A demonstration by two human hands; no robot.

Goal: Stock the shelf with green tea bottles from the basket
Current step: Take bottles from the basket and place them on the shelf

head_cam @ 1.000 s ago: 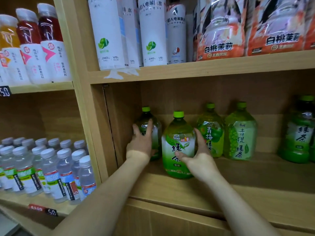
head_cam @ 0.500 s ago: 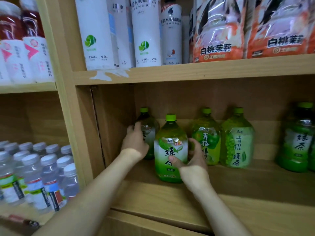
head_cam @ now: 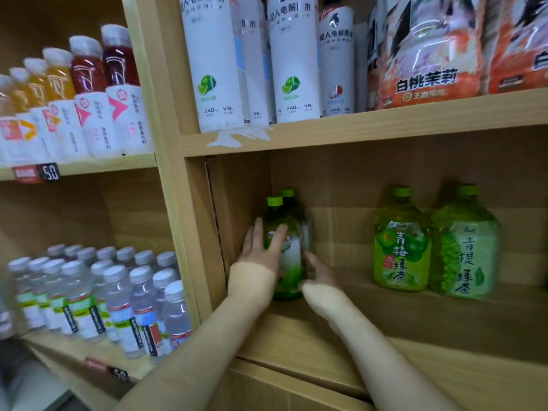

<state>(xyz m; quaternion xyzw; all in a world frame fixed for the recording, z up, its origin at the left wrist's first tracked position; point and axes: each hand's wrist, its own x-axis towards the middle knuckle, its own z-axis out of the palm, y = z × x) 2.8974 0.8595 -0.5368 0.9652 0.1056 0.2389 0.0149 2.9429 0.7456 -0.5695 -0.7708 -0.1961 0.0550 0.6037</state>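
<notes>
Bottle (head_cam: 289, 262) is pressed tight to the shelf (head_cam: 400, 321) wall by the flat left grip (head_cam: 261, 252) and cupped by the curled right grip (head_cam: 321, 280), with open room rightward.

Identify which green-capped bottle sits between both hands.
The front green tea bottle at far left: the left hand and right hand flank it; the two rightward bottles stand apart.

A shop; wooden shelves (head_cam: 370, 130) packed with bottled drinks (head_cam: 213, 69); price tags (head_cam: 50, 172).
</notes>
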